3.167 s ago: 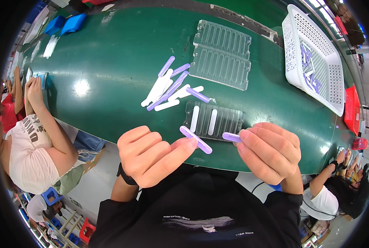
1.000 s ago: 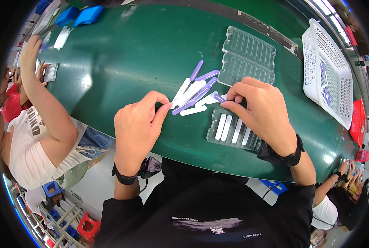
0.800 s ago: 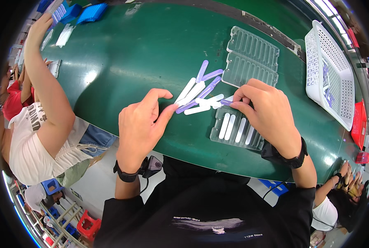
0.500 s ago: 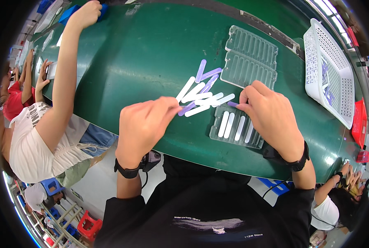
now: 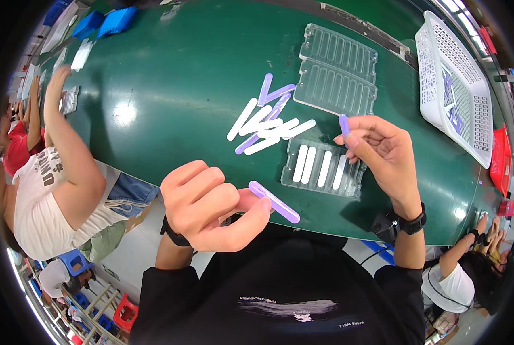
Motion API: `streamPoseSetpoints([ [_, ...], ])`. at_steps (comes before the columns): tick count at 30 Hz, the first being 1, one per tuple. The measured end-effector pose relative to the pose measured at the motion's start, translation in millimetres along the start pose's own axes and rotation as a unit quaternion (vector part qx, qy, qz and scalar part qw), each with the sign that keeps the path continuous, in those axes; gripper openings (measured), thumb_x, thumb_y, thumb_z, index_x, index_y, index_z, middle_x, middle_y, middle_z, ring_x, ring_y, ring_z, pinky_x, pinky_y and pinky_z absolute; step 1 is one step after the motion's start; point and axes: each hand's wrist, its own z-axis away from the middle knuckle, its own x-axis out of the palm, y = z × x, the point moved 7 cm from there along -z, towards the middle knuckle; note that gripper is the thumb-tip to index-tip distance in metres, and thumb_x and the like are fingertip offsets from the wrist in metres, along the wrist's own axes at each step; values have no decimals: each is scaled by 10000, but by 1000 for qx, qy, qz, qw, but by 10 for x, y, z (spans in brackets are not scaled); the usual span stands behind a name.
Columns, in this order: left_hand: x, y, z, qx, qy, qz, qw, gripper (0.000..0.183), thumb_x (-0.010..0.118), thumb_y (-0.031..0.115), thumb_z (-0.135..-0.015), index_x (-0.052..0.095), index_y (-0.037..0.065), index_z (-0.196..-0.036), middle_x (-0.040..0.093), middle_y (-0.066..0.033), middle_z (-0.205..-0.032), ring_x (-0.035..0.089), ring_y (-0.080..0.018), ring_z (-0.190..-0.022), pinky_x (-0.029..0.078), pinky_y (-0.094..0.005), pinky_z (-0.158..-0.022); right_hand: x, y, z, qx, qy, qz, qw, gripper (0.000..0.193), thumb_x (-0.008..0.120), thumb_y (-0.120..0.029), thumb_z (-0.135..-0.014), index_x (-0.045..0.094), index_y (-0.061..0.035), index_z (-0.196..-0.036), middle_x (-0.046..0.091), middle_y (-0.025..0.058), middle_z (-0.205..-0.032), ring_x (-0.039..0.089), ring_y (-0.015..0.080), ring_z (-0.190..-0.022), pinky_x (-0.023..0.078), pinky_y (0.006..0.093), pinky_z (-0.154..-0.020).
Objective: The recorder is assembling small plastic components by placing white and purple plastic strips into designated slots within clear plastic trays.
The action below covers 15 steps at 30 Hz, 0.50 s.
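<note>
My left hand (image 5: 211, 210), raised close to me at the table's near edge, pinches a slim purple stick (image 5: 284, 210) with rounded ends between thumb and fingers. In my right hand (image 5: 383, 146) a second purple stick (image 5: 344, 123) stands nearly upright, gripped at its lower end. Just below and left of that hand lies a clear grooved tray (image 5: 316, 164) holding several white sticks (image 5: 325, 169) side by side; its right part is partly covered by my fingers. Beyond the tray, loose white sticks (image 5: 242, 119) and purple sticks (image 5: 265, 88) overlap in a pile.
Two clear grooved panels (image 5: 334, 86) lie behind the tray. A white perforated basket (image 5: 429, 75) with purple pieces inside stands at the right, beside a red bin (image 5: 500, 167). Blue containers (image 5: 117, 22) sit far left. A co-worker's arm (image 5: 67, 132) reaches over the table's left side.
My left hand has drawn back from the pile toward me, bringing a purple stick. My right hand has turned palm-up, tipping its purple stick upright. The co-worker's arm at left has lowered.
</note>
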Motion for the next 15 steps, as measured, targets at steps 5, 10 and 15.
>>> streamPoseSetpoints([
  [5, 99, -64, -7, -26, -21, 22, 999, 367, 821, 65, -714, 722, 160, -1055, 390, 49, -627, 360, -120, -494, 217, -277, -467, -66, 45, 5, 56, -4, -89, 994, 149, 652, -85, -1040, 690, 18, -1141, 796, 144, -1030, 670, 70, -730, 549, 225, -658],
  [10, 256, -39, 20, -17, -39, 75, 996, 342, 822, 167, -750, 727, 105, -1072, 428, 42, -623, 377, -117, -495, 222, -276, -465, -58, 69, 24, 78, -15, -119, 990, 175, 657, -152, -1048, 690, -1, -1131, 799, 153, -1034, 677, 67, -668, 522, 204, -561],
  [15, 279, -85, 47, -12, -28, 73, 997, 358, 832, 171, -742, 730, 120, -1081, 412, 45, -621, 373, -118, -493, 227, -275, -463, -67, 64, 44, 89, -3, -119, 989, 158, 662, -148, -1045, 687, -3, -1104, 799, 155, -1036, 693, 82, -679, 522, 210, -557],
])
